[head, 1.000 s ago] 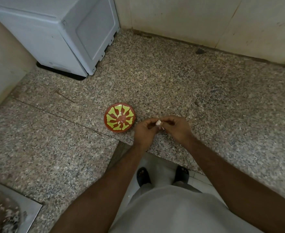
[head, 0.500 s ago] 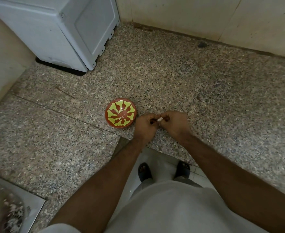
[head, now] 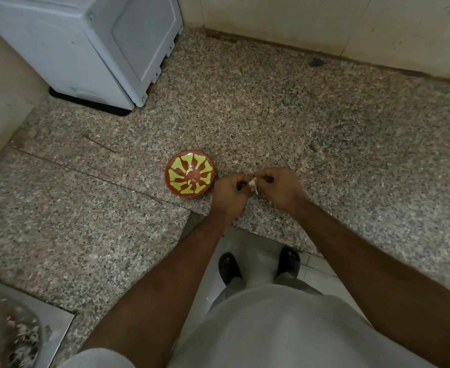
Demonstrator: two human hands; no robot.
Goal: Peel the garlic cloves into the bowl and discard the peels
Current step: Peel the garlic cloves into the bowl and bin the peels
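Both hands meet over the speckled granite countertop (head: pixel 298 115), close to its front edge. The left hand (head: pixel 228 193) and right hand (head: pixel 281 188) have their fingers curled inward, and together they pinch a single garlic clove (head: pixel 252 183) between the fingertips. A thin strip of pale peel (head: pixel 256 191) hangs down from the clove between the two hands.

A small red bowl (head: pixel 190 178) with a yellow-green petal pattern stands on the countertop just to the left of the left hand, near it but not touching. A few small pale pieces lie inside the bowl near its centre; they are too small to identify with certainty.

At the rear left, a white appliance (head: pixel 86 46) sits on a dark base against the wall. A steel sink (head: pixel 11 328) occupies the lower left corner and holds scattered pale scraps, blurred in this view. Tiled wall (head: pixel 324 22) runs along the back of the counter.

Below the counter edge, the person's light garment and two dark sandals (head: pixel 229 266) on a pale tiled floor are visible.
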